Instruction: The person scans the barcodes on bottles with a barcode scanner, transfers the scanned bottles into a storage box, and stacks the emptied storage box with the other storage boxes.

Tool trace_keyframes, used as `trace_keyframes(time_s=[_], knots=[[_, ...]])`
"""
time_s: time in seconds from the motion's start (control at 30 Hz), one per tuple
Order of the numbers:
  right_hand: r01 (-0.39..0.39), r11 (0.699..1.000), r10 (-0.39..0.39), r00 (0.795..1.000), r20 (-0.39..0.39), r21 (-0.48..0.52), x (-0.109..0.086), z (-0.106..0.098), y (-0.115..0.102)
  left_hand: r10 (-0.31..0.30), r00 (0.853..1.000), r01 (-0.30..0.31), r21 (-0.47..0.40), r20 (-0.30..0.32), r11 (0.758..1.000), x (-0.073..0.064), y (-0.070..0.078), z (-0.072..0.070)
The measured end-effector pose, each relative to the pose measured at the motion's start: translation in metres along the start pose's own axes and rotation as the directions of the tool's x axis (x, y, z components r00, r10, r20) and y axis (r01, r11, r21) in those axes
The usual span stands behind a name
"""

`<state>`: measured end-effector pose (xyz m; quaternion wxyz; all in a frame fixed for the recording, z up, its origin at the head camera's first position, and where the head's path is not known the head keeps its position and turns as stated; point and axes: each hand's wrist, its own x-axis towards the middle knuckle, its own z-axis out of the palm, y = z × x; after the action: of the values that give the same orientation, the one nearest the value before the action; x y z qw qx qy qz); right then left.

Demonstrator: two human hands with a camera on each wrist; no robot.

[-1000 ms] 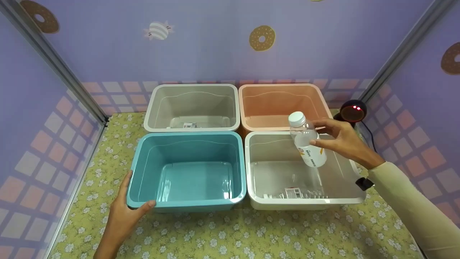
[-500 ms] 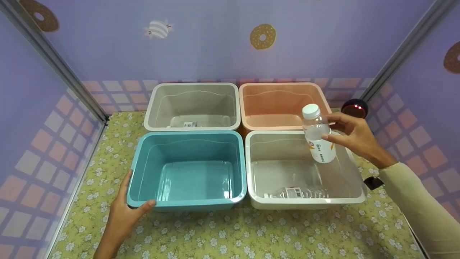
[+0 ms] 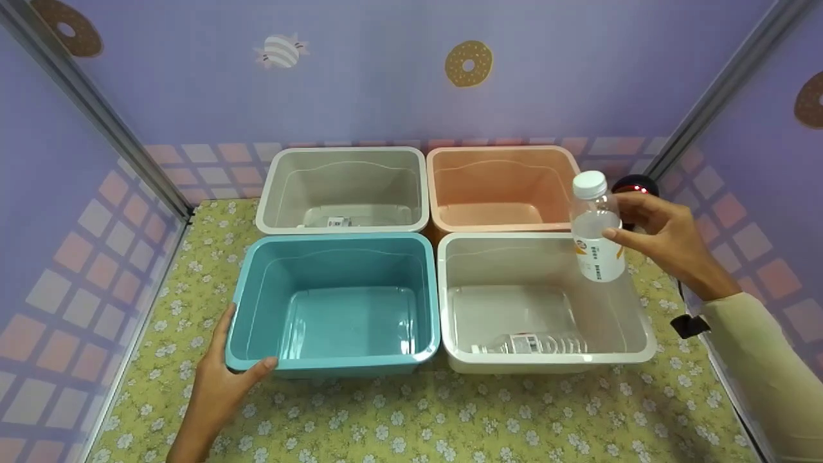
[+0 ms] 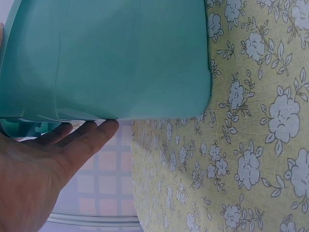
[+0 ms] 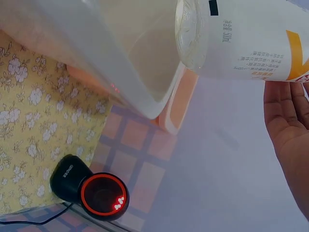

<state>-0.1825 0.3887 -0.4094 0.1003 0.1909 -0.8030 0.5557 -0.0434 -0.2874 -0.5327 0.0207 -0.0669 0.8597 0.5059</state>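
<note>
"What is your right hand (image 3: pixel 672 238) doing?"

"I'm pinching a white-capped bottle (image 3: pixel 595 254), my thumb showing on its near side. The bottle is lying to the left of my palm."

"Which way is its long axis running?"

"Nearly upright, cap on top, leaning slightly leftward."

"And just beyond your fingers?"

"A black device (image 5: pixel 104 193) with a red-ringed face is standing there, its red lights glowing. It's sitting farther back and to the right of the bottle, so I'm judging that to be the relation that matters: my hand is coming between them in the head view."

"What is the bottle hanging over?"

"The right back corner of the light grey bin (image 3: pixel 546 359), or just past it; I can't tell which. Another bottle (image 3: pixel 530 344) is lying sideways inside."

"Your left hand (image 3: pixel 222 373)?"

"It's well apart from the device, resting on the blue bin (image 3: pixel 347 364), fingers fairly straight against the outer wall, thumb at the rim. My right is the nearer one."
</note>
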Motion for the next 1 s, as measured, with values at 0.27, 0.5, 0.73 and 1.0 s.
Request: trace_keyframes(time_s=[0.27, 0.5, 0.73, 1.0], knots=[[-0.007, 1.0, 0.007, 0.999, -0.041, 0.012, -0.002, -0.02, 0.0, 0.008, 1.0, -0.008, -0.006, 0.0, 1.0, 0.0, 0.0, 0.0], [-0.07, 0.991, 0.058, 0.993, -0.103, -0.117, -0.006, -0.037, 0.001, 0.014, 1.0, -0.014, -0.005, -0.004, 1.0, 0.0, -0.001, 0.001], [-0.099, 0.981, 0.081, 0.991, -0.11, -0.168, -0.011, -0.049, 0.008, 0.012, 1.0, -0.012, -0.003, -0.009, 1.0, 0.0, -0.001, 0.001], [-0.141, 0.977, 0.117, 0.981, -0.152, -0.161, -0.014, -0.059, 0.022, 0.011, 1.0, -0.011, -0.007, 0.001, 1.0, 0.0, 0.0, 0.0]])
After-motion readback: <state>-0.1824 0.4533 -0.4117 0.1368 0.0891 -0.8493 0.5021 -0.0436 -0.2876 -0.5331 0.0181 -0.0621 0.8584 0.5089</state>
